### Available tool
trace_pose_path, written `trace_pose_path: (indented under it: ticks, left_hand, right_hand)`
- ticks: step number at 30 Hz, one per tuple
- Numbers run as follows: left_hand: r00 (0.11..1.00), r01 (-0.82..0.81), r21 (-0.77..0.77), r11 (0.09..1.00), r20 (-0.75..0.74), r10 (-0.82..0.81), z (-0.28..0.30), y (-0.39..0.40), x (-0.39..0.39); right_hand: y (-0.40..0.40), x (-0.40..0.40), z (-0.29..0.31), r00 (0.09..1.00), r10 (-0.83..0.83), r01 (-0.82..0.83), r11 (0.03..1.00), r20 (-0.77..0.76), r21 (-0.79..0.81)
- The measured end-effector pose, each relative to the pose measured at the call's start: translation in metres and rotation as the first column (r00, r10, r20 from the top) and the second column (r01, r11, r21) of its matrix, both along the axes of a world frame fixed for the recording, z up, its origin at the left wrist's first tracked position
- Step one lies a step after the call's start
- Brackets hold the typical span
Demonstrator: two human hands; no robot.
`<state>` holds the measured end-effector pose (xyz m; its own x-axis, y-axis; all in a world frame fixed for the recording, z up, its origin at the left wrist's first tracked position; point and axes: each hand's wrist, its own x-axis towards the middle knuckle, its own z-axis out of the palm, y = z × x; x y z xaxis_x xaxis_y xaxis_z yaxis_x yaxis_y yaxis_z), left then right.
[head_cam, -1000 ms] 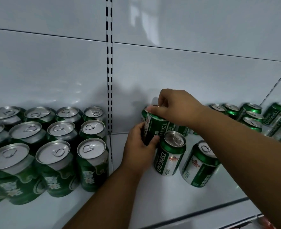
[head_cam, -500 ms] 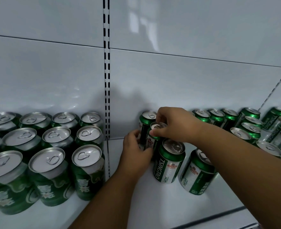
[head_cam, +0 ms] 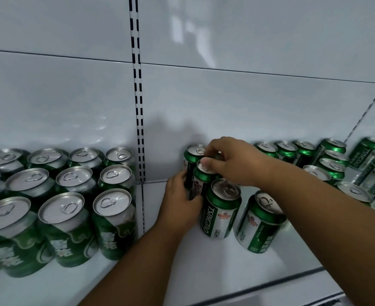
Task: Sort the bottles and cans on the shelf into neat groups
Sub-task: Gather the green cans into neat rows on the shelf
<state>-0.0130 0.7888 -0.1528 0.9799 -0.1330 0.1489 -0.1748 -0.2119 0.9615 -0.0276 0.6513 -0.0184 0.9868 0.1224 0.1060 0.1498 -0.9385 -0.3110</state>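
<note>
Left hand (head_cam: 179, 202) wraps the side and right hand (head_cam: 233, 161) pinches the top rim of a green-and-white aluminium can (head_cam: 201, 181), upright near the white shelf's (head_cam: 204, 272) back edge.

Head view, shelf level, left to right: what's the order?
Block of silver-topped green cans → slotted upright → left hand → Tsingtao can in front → second front Tsingtao can → far-right cluster of Tsingtao cans.
</note>
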Motion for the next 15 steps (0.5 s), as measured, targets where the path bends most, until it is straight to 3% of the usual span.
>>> trace_pose_path:
  ticks: [5, 10, 12, 15]
  left_hand:
    - [0.982, -0.132, 0.039, 0.99, 0.14, 0.125, 0.012, 0.001, -0.016]
    - [0.984, -0.108, 0.084, 0.991, 0.151, 0.095, 0.02, 0.001, -0.024]
    - [0.987, -0.081, 0.196, 0.977, 0.155, 0.051, 0.025, 0.006, -0.032]
    - [0.981, 0.099, 0.366, 0.925, 0.119, -0.152, 0.02, 0.015, -0.059]
  right_hand:
    - [-0.009, -0.036, 0.001, 0.996, 0.036, -0.052, 0.979, -0.084, -0.196]
    - [-0.019, -0.05, -0.001, 0.99, 0.073, -0.088, 0.989, -0.124, -0.117]
    - [-0.024, -0.054, 0.002, 0.982, 0.118, -0.13, 0.988, -0.144, -0.078]
    - [-0.03, -0.058, 0.004, 0.968, 0.189, -0.188, 0.982, -0.163, 0.022]
